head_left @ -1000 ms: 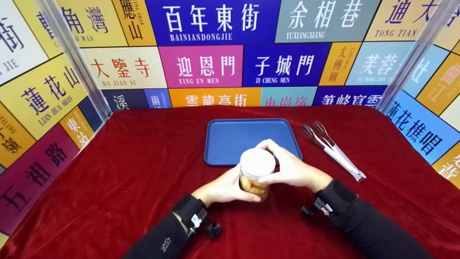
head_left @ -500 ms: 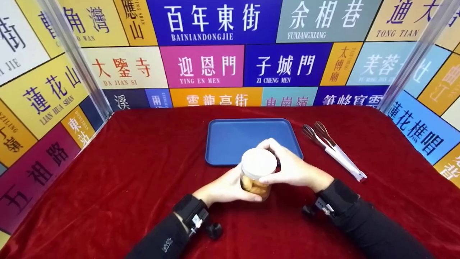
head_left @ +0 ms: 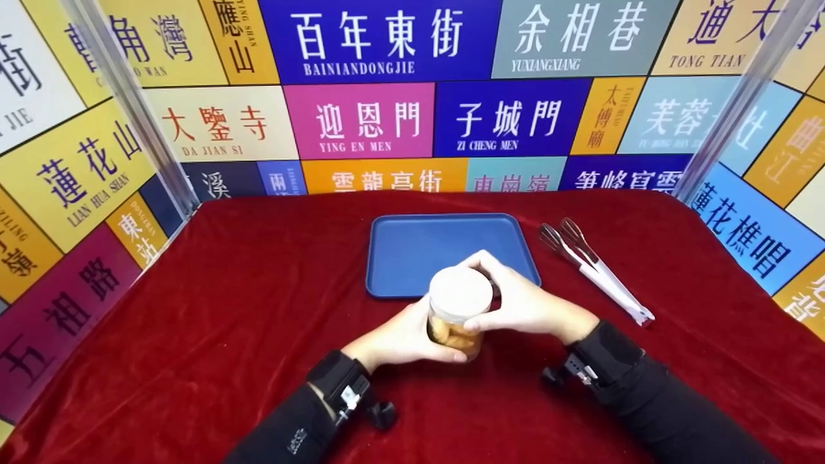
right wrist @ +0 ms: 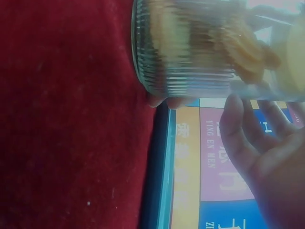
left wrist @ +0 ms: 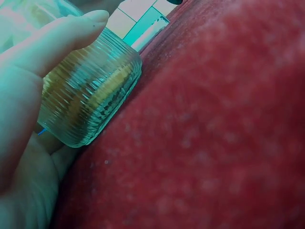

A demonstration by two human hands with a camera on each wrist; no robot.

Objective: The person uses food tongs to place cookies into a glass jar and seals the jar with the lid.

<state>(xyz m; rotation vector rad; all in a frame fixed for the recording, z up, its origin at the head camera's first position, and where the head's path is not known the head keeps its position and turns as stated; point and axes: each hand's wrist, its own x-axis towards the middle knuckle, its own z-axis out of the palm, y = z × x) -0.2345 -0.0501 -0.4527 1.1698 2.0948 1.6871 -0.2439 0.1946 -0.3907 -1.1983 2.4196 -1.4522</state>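
A clear ribbed glass jar (head_left: 450, 332) with a white lid (head_left: 460, 293) stands upright between both hands, in front of the tray. Inside it are tan, ridged cookies (right wrist: 245, 50). My left hand (head_left: 399, 335) grips the lower body of the jar, its thumb across the front and its fingers passing behind. My right hand (head_left: 528, 306) holds the jar at the top, the thumb at the near side of the lid's rim and the fingers curled around the far side. Close against the red cloth sits the jar's base (left wrist: 112, 102) in the left wrist view.
Behind the jar lies a blue tray (head_left: 445, 248), partly overlapped by the right hand. Tongs (head_left: 601, 274) with brown ends and pale handles rest to its right. A red cloth (head_left: 258, 290) covers the table. Walls of colourful signs (head_left: 361, 122) surround it.
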